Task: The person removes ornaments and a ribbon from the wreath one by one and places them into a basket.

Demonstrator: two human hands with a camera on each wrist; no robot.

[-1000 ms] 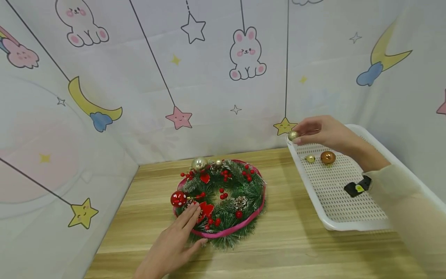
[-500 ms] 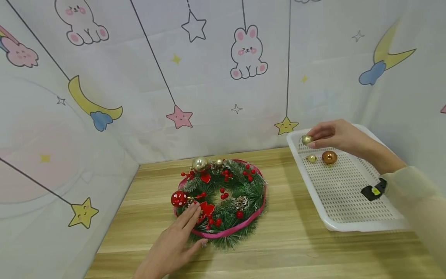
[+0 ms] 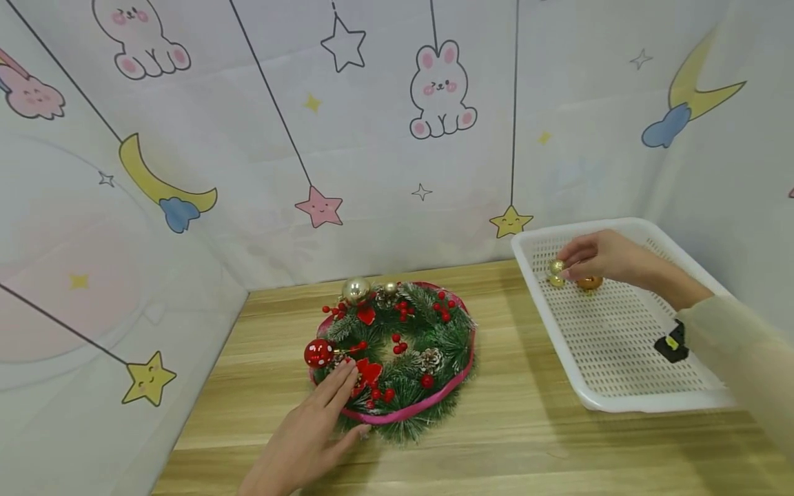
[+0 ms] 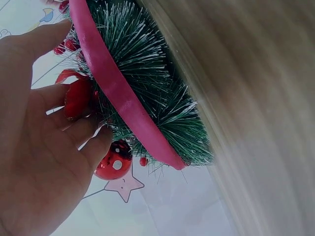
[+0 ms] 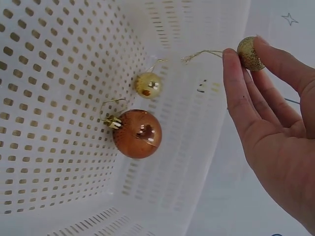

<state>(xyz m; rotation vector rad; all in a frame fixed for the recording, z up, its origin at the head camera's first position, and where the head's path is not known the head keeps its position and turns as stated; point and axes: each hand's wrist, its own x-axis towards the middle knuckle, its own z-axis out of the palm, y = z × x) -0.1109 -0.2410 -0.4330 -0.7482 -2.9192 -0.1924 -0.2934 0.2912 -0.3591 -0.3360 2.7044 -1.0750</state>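
Observation:
A green wreath (image 3: 397, 358) with a pink ribbon rim, red berries, pine cones and a red spotted ball (image 3: 318, 353) lies on the wooden table. My left hand (image 3: 338, 396) rests on its near-left edge with straight fingers; the left wrist view shows those fingers (image 4: 83, 142) against the wreath (image 4: 142, 93) beside the red ball (image 4: 114, 161). My right hand (image 3: 573, 258) pinches a small gold glitter ball (image 3: 556, 266) low over the white perforated tray (image 3: 620, 351). In the right wrist view the glitter ball (image 5: 250, 53) sits between fingertips, above a copper ball (image 5: 137, 133) and a small shiny gold ball (image 5: 148, 85).
Printed cloth walls close in the table on the left, back and right. The tray stands at the right, against the right wall. A silver ball (image 3: 355, 290) sits on the wreath's far side. Bare wood (image 3: 515, 427) shows between wreath and tray.
My right hand has carried the gold glitter ball right and down, from the tray's far-left corner to just over the two balls inside. The left hand has stayed on the wreath.

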